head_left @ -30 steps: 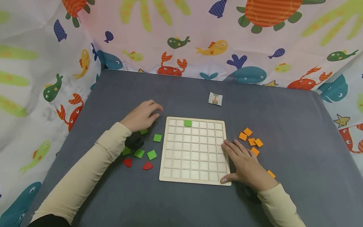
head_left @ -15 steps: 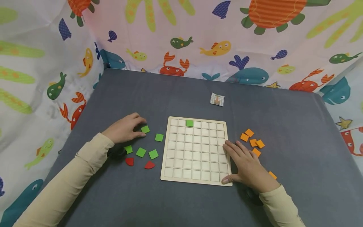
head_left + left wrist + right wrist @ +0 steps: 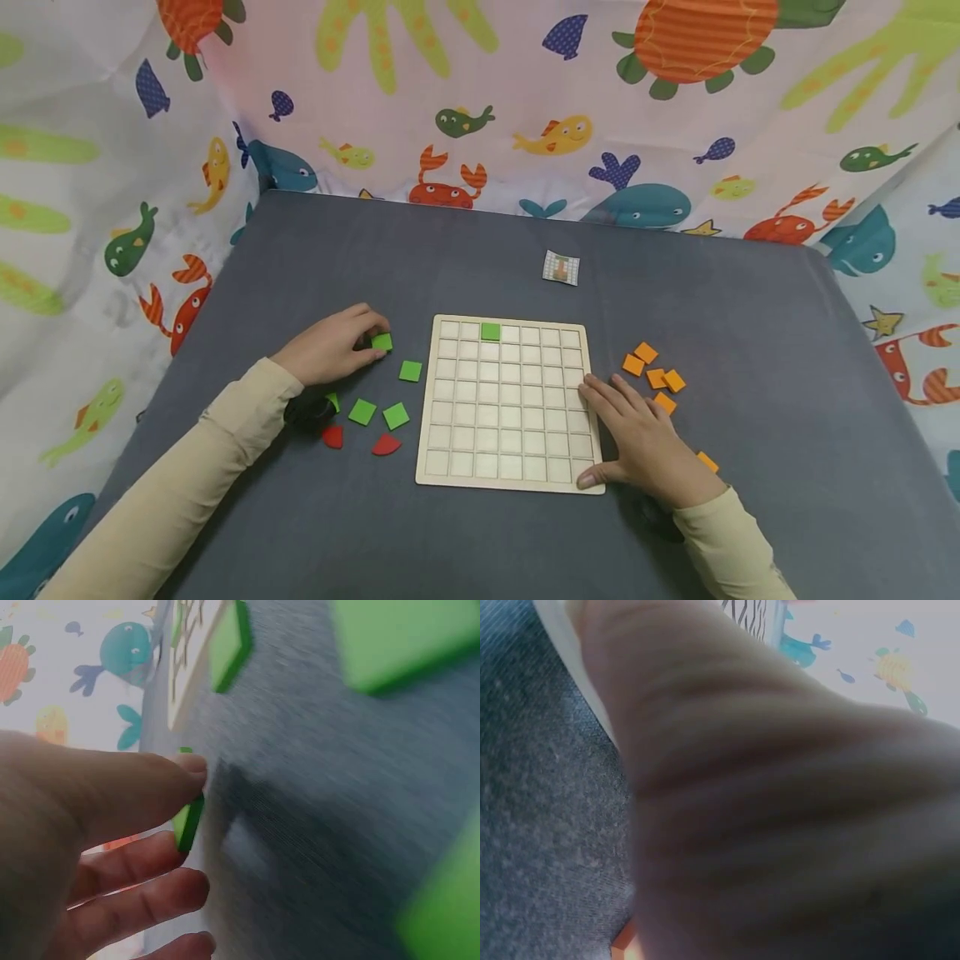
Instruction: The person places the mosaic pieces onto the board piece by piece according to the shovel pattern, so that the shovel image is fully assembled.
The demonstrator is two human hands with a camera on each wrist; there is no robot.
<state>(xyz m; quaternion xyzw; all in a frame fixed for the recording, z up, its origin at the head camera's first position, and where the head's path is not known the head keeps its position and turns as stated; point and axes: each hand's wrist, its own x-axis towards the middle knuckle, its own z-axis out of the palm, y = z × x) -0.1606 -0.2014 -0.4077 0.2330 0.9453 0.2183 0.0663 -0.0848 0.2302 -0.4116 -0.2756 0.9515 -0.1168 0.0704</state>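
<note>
In the head view, my left hand pinches a green square tile left of the wooden grid board. The left wrist view has this tile tilted on edge between thumb and fingers, close over the cloth. My right hand rests along the board's right edge, its fingers extended and its thumb at the near right corner. One green tile sits in a cell of the top row. The right wrist view is mostly filled by the hand, so its fingertips are hidden there.
Several loose green tiles and two red quarter-round pieces lie left of the board. To its right are several orange tiles, one beside the right wrist. A small printed card lies beyond the board on the grey cloth.
My left hand has moved left and toward me from near the board's far left corner, and its fingers have closed on a green tile. The right hand stays on the board.
</note>
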